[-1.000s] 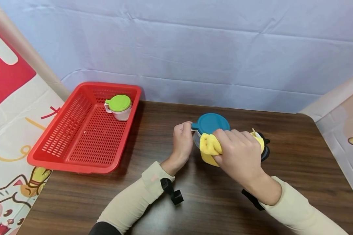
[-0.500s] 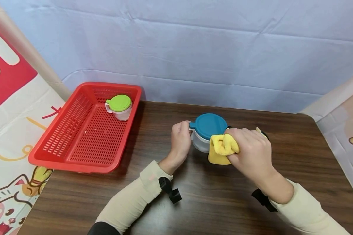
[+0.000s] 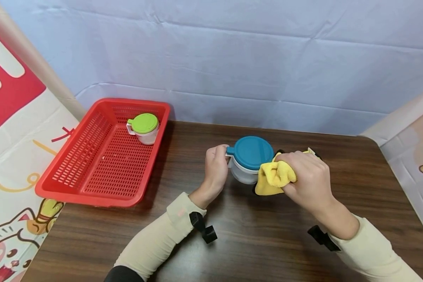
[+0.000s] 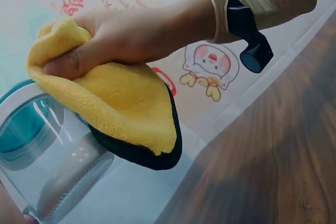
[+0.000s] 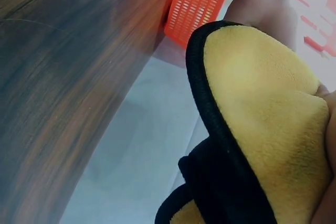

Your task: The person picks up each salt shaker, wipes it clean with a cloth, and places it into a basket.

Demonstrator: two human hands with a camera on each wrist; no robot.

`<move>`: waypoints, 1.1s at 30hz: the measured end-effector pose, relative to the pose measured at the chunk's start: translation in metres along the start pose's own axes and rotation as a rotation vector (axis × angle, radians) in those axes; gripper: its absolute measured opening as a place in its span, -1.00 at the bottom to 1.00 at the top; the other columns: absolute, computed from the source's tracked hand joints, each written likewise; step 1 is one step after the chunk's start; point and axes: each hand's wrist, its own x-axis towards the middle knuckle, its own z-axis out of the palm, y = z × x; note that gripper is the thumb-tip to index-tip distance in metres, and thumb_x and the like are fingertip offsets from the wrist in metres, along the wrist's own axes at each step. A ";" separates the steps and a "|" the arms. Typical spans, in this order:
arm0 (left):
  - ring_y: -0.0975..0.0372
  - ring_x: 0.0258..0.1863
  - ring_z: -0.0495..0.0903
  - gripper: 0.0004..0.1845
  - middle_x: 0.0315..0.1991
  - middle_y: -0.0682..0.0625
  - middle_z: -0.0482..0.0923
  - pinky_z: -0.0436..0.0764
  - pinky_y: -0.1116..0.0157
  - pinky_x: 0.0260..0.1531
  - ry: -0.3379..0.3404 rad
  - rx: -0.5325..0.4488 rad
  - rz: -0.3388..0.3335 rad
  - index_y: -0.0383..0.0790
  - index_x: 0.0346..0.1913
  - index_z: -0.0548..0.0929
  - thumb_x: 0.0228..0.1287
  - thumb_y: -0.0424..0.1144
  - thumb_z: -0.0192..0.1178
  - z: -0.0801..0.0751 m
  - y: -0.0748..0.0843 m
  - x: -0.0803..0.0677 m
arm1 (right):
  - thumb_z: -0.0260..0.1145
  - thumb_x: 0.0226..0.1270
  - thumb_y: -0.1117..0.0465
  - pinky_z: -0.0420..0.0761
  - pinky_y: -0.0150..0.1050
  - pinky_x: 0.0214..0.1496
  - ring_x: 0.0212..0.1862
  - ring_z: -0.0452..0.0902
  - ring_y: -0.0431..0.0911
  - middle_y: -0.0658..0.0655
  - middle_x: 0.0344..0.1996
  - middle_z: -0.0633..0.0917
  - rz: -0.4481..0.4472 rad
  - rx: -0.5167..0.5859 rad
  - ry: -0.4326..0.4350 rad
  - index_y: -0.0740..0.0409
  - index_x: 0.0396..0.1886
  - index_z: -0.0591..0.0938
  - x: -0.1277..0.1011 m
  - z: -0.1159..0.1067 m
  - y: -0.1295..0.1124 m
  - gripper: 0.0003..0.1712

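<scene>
A clear jar (image 3: 244,175) with a blue lid (image 3: 253,152) and a side handle is held upright over the table. My left hand (image 3: 216,168) grips its handle from the left. On the other side, my right hand (image 3: 308,179) clutches a bunched yellow cloth (image 3: 273,181) with black edging, close against the jar's right side. In the left wrist view the cloth (image 4: 123,103) hangs in a fold over the upper part of the jar (image 4: 58,156), with the right thumb pressed on it. The cloth (image 5: 262,87) fills much of the right wrist view and hides the jar there.
On the left of the wooden table (image 3: 261,243) stands a red perforated basket (image 3: 88,201). Inside it, at the back right corner, sits a smaller jar (image 3: 149,137) with a green lid (image 3: 145,123). A pale cloth backdrop (image 3: 225,62) rises behind the table.
My right hand has moved to the right with the yellow cloth, from the front of the jar to its right side, uncovering more of it. The left hand shifted slightly left.
</scene>
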 end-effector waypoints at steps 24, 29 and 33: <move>0.17 -0.71 0.19 -0.41 -0.77 0.04 0.16 0.18 0.28 -0.58 0.019 0.103 -0.044 -0.16 -0.75 0.27 0.58 -0.14 -0.18 -0.005 0.001 0.000 | 0.23 0.09 0.34 0.38 -0.01 -0.43 -0.50 0.52 0.01 0.15 -0.50 0.68 0.091 0.014 -0.075 0.19 -0.32 0.67 -0.002 -0.006 0.011 -0.84; 0.18 -0.72 0.20 -0.41 -0.78 0.05 0.17 0.17 0.29 -0.59 0.015 0.099 -0.042 -0.16 -0.76 0.27 0.57 -0.16 -0.18 -0.006 0.001 0.001 | 0.30 -0.02 0.43 0.43 0.12 -0.38 -0.45 0.57 0.05 0.20 -0.45 0.70 0.153 0.010 -0.094 0.23 -0.28 0.67 -0.002 -0.009 0.013 -0.77; 0.18 -0.72 0.20 -0.41 -0.78 0.04 0.17 0.16 0.30 -0.59 0.010 0.102 -0.040 -0.16 -0.76 0.27 0.57 -0.16 -0.18 -0.006 0.000 0.001 | 0.31 -0.01 0.42 0.40 0.07 -0.40 -0.47 0.54 0.03 0.20 -0.46 0.70 0.169 0.002 -0.078 0.24 -0.28 0.68 -0.001 -0.008 0.015 -0.78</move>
